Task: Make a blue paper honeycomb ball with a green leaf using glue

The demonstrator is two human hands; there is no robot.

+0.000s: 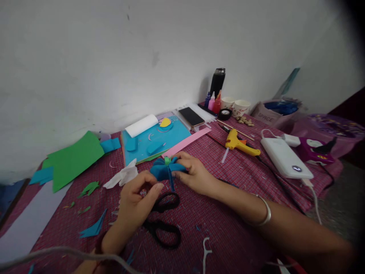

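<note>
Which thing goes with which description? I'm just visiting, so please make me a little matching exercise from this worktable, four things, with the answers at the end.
Things
1. blue craft piece
2. scissors
3. glue gun
4. phone

Descriptions
A. lying flat, dark screen facing up
B. black loop handles, spread apart, beside the left hand
C. held in the fingers of the right hand
D. yellow, with a pale stick at its front end

Right pairs: 1-C, 2-B, 3-D, 4-A
</note>
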